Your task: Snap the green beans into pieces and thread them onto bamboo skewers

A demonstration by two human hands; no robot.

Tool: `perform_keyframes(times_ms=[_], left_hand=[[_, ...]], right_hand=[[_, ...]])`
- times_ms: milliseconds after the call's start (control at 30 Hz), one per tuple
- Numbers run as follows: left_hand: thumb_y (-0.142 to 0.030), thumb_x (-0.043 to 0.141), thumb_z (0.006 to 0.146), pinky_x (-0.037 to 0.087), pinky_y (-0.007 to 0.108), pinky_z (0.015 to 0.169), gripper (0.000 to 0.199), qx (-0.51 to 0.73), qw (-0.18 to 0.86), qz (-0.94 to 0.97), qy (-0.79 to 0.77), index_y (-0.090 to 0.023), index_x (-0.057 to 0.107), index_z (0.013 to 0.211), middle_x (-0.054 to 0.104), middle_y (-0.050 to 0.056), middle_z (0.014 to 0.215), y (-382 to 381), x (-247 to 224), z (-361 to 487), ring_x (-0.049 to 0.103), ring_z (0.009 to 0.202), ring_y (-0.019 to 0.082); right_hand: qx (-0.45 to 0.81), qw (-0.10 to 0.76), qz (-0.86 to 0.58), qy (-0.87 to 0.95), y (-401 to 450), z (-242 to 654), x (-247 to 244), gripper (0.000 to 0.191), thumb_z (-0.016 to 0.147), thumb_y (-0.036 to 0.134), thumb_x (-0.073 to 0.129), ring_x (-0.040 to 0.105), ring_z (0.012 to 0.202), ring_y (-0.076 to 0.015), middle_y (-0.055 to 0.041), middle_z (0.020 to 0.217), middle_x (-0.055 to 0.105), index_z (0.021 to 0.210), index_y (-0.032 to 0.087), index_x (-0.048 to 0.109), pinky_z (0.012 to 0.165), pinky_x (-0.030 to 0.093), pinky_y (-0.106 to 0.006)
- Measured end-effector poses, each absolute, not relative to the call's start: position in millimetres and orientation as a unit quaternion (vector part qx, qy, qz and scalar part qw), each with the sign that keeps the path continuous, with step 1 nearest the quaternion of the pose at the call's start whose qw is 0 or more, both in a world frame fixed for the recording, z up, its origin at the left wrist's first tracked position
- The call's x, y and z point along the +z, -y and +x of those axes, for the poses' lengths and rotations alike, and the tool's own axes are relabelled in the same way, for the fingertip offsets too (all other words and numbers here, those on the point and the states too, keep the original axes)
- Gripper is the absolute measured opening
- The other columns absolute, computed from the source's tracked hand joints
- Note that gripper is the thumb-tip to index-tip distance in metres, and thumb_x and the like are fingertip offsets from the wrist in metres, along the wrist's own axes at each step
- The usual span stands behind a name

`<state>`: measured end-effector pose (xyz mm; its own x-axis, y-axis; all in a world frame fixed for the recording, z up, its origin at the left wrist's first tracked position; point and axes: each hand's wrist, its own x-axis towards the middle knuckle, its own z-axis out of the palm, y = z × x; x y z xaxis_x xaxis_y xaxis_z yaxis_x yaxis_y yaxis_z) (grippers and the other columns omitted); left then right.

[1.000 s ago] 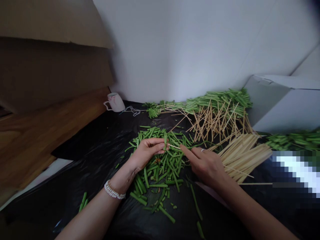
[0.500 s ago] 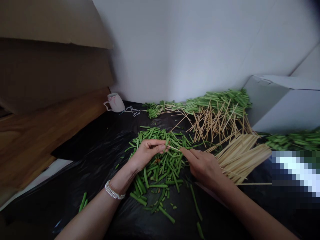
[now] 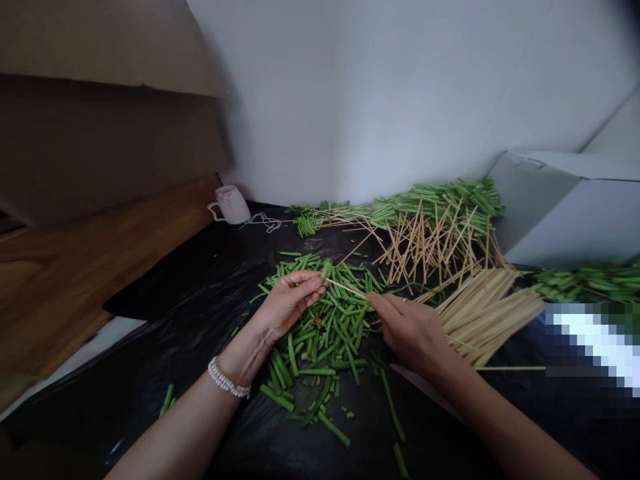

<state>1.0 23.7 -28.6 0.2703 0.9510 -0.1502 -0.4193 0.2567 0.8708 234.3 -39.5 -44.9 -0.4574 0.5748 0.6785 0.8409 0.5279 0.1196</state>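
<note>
Above a heap of cut green bean pieces (image 3: pixel 345 333), my left hand (image 3: pixel 293 300) pinches a short green bean piece (image 3: pixel 326 270) between thumb and fingers. My right hand (image 3: pixel 410 327) is closed round a thin wooden skewer (image 3: pixel 347 288), its forefinger laid along it. The skewer slants up to the left, and its far end meets the bean piece at my left fingertips. Whether it runs right through the bean I cannot tell.
Loose bare skewers (image 3: pixel 490 313) lie right of my right hand. Behind them are bean-loaded skewers (image 3: pixel 440 200) by the wall. A white mug (image 3: pixel 233 205) stands back left, near a cardboard box (image 3: pixel 110 133). A white box (image 3: pixel 570 207) is at right. Black plastic sheeting (image 3: pixel 200 347) covers the surface.
My left hand has shifted slightly left and up with the bean piece. My right hand has moved a little right, and more of the skewer shows between the hands.
</note>
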Motion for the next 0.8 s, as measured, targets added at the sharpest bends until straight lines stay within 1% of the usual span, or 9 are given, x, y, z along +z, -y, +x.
perform_keyframes(times_ms=[133,300,433,600,700,800], left_hand=[[-0.020,0.091,0.056,0.051,0.017,0.062,0.027,0.469,0.723,0.361,-0.357,-0.013,0.076,0.077,0.076,0.006,0.076,-23,-31,1,0.067,0.065,0.009],[-0.020,0.090,0.059,0.052,0.018,0.065,0.024,0.461,0.723,0.371,-0.356,-0.013,0.076,0.077,0.076,0.006,0.076,-22,-31,2,0.066,0.065,0.009],[-0.022,0.091,0.056,0.052,0.017,0.063,0.028,0.456,0.726,0.364,-0.364,-0.013,0.076,0.077,0.076,0.006,0.076,-23,-32,3,0.066,0.064,0.008],[-0.026,0.092,0.054,0.051,0.016,0.063,0.029,0.435,0.718,0.394,-0.375,-0.014,0.077,0.075,0.076,0.005,0.076,-15,-33,11,0.066,0.063,0.008],[-0.028,0.091,0.057,0.049,0.017,0.061,0.028,0.393,0.712,0.443,-0.378,-0.013,0.077,0.076,0.076,0.005,0.075,-8,-36,18,0.065,0.063,0.008],[-0.030,0.088,0.061,0.050,0.019,0.065,0.026,0.377,0.703,0.472,-0.375,-0.014,0.078,0.079,0.076,0.005,0.078,-5,-38,20,0.065,0.066,0.010]], right_hand=[[-0.220,0.294,-0.434,0.823,41,233,-44,0.033,0.082,0.001,0.041,0.054,0.056,-0.0146,-0.0011,0.069,0.063,0.103,0.014,0.063,0.055,0.034,-0.028],[-0.164,0.276,-0.444,0.837,42,231,-46,0.032,0.081,-0.001,0.039,0.060,0.063,-0.0140,-0.0047,0.080,0.070,0.100,0.014,0.061,0.056,0.035,-0.026],[-0.144,0.271,-0.449,0.839,41,231,-49,0.033,0.081,-0.002,0.038,0.062,0.066,-0.0144,-0.0056,0.084,0.071,0.099,0.015,0.059,0.057,0.036,-0.025],[-0.117,0.256,-0.447,0.849,43,227,-47,0.031,0.081,-0.002,0.038,0.063,0.066,-0.0153,-0.0045,0.081,0.070,0.098,0.015,0.059,0.057,0.036,-0.026],[-0.108,0.250,-0.442,0.854,45,222,-44,0.029,0.083,0.000,0.040,0.062,0.063,-0.0156,-0.0029,0.078,0.068,0.098,0.016,0.059,0.056,0.035,-0.027],[-0.116,0.263,-0.431,0.855,46,220,-42,0.027,0.087,0.003,0.039,0.061,0.062,-0.0153,-0.0024,0.077,0.067,0.099,0.016,0.059,0.055,0.034,-0.027]])
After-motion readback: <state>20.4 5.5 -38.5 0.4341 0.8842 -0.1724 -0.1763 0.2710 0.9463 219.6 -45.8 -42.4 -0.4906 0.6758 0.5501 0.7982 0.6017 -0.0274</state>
